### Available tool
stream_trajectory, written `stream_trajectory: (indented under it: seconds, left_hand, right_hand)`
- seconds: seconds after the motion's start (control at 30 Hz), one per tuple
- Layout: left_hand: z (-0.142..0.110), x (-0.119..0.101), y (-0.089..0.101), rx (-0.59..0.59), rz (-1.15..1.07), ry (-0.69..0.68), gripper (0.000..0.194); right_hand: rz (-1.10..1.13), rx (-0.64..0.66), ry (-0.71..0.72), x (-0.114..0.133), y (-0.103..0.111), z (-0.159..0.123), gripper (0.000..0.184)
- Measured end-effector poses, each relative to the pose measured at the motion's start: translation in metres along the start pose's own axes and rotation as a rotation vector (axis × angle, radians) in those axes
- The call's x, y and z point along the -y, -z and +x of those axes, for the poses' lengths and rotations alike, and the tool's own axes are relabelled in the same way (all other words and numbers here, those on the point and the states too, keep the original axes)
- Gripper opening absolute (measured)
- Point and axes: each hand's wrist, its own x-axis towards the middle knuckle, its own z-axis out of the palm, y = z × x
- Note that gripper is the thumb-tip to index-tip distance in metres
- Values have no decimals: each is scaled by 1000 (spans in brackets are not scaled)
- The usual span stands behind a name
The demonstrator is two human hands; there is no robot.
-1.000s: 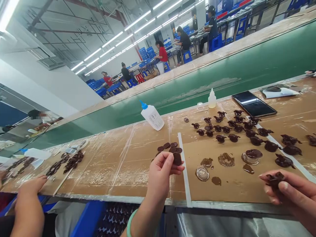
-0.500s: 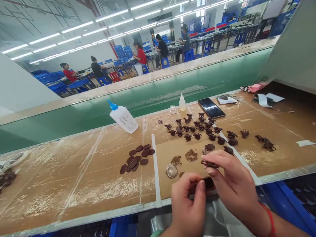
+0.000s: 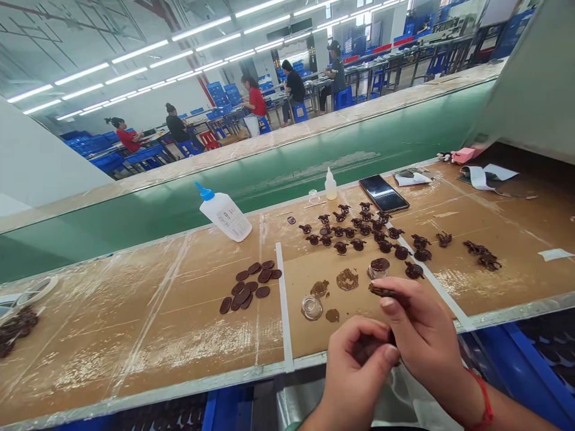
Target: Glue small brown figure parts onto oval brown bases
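My right hand (image 3: 424,326) pinches a small dark brown figurine (image 3: 381,291) between thumb and fingertips, above the near edge of the bench. Close beside it, my left hand (image 3: 357,365) is closed, thumb against forefinger, on a dark brown oval disc that the fingers now mostly hide. Just beyond the right fingertips stands a clear round pot with a dark top (image 3: 380,266). Left of the hands, a small clear glass dish (image 3: 311,307) sits among brown glue-like stains (image 3: 347,279). Rows of dark brown figurines on round bases (image 3: 358,244) stand farther back.
Loose brown oval discs (image 3: 242,296) lie left of a white tape strip (image 3: 284,311). Behind are a blue-capped bottle (image 3: 225,215), a small dropper bottle (image 3: 330,184) and a phone (image 3: 384,193). More figurines (image 3: 483,256) lie right. Blue bins (image 3: 516,365) stand below the bench edge.
My left hand has moved right and slightly down, closer to my right hand, and the disc in it is now mostly covered. My right hand has shifted slightly with the figurine still pinched.
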Motion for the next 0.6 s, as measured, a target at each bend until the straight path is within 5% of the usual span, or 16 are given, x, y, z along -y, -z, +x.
stream_trajectory:
  seconds: [0.17, 0.4, 0.6]
  left_hand:
    - [-1, 1, 2, -66, 32, 83, 32]
    - [-1, 5, 0, -162, 479, -440, 3]
    - [1, 15, 2, -93, 506, -602, 4]
  right_hand:
    - [6, 7, -55, 3, 0, 4, 11]
    - [8, -97, -134, -1, -6, 0, 9]
    - [42, -117, -129, -7, -6, -7, 12]
